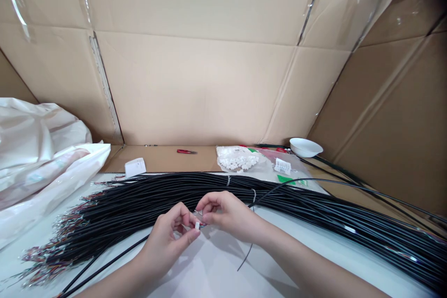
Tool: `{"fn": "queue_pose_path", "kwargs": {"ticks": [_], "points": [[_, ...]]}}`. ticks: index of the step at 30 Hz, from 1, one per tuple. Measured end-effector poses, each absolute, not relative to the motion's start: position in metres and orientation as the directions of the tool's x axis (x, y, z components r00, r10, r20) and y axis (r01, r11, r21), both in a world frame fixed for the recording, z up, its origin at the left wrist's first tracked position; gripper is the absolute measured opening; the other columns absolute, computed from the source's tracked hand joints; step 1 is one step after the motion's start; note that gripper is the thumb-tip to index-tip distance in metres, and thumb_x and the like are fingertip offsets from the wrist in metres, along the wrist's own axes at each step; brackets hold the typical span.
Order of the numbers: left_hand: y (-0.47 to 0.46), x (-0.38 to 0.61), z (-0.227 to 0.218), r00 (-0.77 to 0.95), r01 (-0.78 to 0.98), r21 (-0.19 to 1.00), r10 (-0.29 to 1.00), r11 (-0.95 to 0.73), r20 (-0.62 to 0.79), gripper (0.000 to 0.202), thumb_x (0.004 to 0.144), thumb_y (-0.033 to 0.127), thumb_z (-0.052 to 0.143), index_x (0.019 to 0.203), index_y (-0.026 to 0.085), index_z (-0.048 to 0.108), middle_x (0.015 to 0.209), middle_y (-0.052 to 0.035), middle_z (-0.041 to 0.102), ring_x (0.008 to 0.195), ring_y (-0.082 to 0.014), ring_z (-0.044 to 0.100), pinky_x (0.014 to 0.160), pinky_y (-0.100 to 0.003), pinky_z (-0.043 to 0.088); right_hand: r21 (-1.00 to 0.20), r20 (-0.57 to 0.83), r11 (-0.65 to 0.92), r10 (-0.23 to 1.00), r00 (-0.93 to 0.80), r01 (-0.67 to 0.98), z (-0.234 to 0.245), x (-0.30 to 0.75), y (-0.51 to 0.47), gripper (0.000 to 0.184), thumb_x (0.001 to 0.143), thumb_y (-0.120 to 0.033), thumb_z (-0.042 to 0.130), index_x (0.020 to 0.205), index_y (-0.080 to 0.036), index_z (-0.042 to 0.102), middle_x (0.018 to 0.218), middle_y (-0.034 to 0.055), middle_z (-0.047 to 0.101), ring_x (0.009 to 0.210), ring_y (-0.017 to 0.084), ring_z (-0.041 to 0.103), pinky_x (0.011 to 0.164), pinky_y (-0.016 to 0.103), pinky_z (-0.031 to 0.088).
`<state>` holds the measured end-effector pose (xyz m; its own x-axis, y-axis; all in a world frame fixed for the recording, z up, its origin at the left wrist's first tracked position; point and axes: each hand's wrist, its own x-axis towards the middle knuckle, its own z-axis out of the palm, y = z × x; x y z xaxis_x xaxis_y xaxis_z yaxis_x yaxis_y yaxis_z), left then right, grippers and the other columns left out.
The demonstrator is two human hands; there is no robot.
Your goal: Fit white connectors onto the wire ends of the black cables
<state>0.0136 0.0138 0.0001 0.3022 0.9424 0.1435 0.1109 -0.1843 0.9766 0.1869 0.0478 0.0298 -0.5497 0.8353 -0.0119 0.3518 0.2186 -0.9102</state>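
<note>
My left hand (172, 235) pinches a small white plug connector (197, 226) between thumb and fingers. Close against it, my right hand (225, 214) has thumb and index finger pressed together on a thin wire (196, 213) near the connector. The wire's exact end is too small to make out. A black cable (139, 242) runs out from under my left hand toward the lower left. Behind both hands lies a thick bundle of black cables (167, 191), with stripped coloured wire ends (63, 237) fanned out at its left end.
A bag of white connectors (239, 162) lies behind the bundle. Beside it are a labelled bag (282, 166) and a white bowl (305, 147). Red-handled tweezers (186, 152) and a paper slip (135, 167) lie further left. White plastic sheeting (70, 167) covers the left side. Cardboard walls (202, 88) enclose the table.
</note>
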Motion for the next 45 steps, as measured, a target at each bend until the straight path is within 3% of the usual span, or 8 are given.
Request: {"fn": "queue_pose_path", "kwargs": {"ticks": [5, 12, 20, 27, 34, 45], "points": [[0.017, 0.011, -0.003, 0.247, 0.010, 0.994, 0.963, -0.112, 0.106, 0.019, 0.075, 0.026, 0.062, 0.072, 0.019, 0.045, 0.079, -0.0016, 0.059, 0.069, -0.0124, 0.051, 0.062, -0.023, 0.039, -0.941, 0.141, 0.265, 0.873, -0.467, 0.212, 0.033, 0.184, 0.046, 0.017, 0.072, -0.013, 0.054, 0.089, -0.016, 0.058, 0.072, -0.0003, 0.060, 0.070, 0.012, 0.058, 0.064, 0.022, 0.043], [0.021, 0.010, -0.007, 0.233, -0.045, 0.997, 0.970, -0.061, 0.069, 0.032, 0.075, 0.027, 0.062, 0.104, 0.020, 0.051, 0.083, -0.0029, 0.061, 0.076, -0.0149, 0.055, 0.068, -0.025, 0.042, -0.963, 0.112, 0.209, 0.884, -0.455, 0.170, 0.035, 0.183, 0.046, 0.014, 0.073, -0.016, 0.056, 0.086, -0.015, 0.059, 0.074, 0.0028, 0.064, 0.073, 0.015, 0.061, 0.063, 0.024, 0.045], [0.020, 0.009, -0.010, 0.193, 0.013, 0.993, 0.974, -0.120, 0.115, 0.021, 0.075, 0.028, 0.062, 0.094, 0.020, 0.060, 0.084, -0.0034, 0.064, 0.075, -0.0154, 0.055, 0.067, -0.024, 0.044, -0.952, 0.101, 0.216, 0.889, -0.447, 0.216, 0.035, 0.182, 0.046, 0.011, 0.073, -0.015, 0.053, 0.081, -0.014, 0.060, 0.077, 0.0046, 0.065, 0.074, 0.016, 0.061, 0.064, 0.024, 0.045], [0.020, 0.009, -0.009, 0.194, 0.005, 0.993, 0.974, -0.118, 0.115, 0.019, 0.075, 0.027, 0.062, 0.091, 0.020, 0.056, 0.081, -0.0023, 0.061, 0.075, -0.0147, 0.054, 0.067, -0.024, 0.043, -0.942, 0.112, 0.230, 0.902, -0.418, 0.243, 0.031, 0.183, 0.047, 0.013, 0.073, -0.013, 0.050, 0.083, -0.016, 0.059, 0.074, 0.0026, 0.063, 0.070, 0.014, 0.060, 0.061, 0.023, 0.044], [0.020, 0.009, -0.008, 0.219, -0.019, 0.996, 0.971, -0.090, 0.092, 0.027, 0.077, 0.027, 0.060, 0.101, 0.020, 0.050, 0.083, -0.0024, 0.060, 0.076, -0.0147, 0.054, 0.067, -0.025, 0.041, -0.926, 0.136, 0.265, 0.897, -0.421, 0.267, 0.029, 0.183, 0.048, 0.017, 0.070, -0.011, 0.051, 0.085, -0.016, 0.059, 0.073, 0.0012, 0.062, 0.068, 0.012, 0.057, 0.059, 0.021, 0.042], [0.021, 0.008, -0.011, 0.231, 0.030, 0.990, 0.965, -0.135, 0.124, 0.023, 0.077, 0.028, 0.060, 0.098, 0.021, 0.054, 0.085, -0.0031, 0.059, 0.079, -0.0160, 0.053, 0.070, -0.026, 0.041, -0.842, 0.189, 0.377, 0.876, -0.445, 0.386, 0.030, 0.182, 0.042, 0.022, 0.072, -0.009, 0.044, 0.089, -0.019, 0.055, 0.068, -0.0027, 0.057, 0.063, 0.009, 0.051, 0.055, 0.019, 0.037]]}}
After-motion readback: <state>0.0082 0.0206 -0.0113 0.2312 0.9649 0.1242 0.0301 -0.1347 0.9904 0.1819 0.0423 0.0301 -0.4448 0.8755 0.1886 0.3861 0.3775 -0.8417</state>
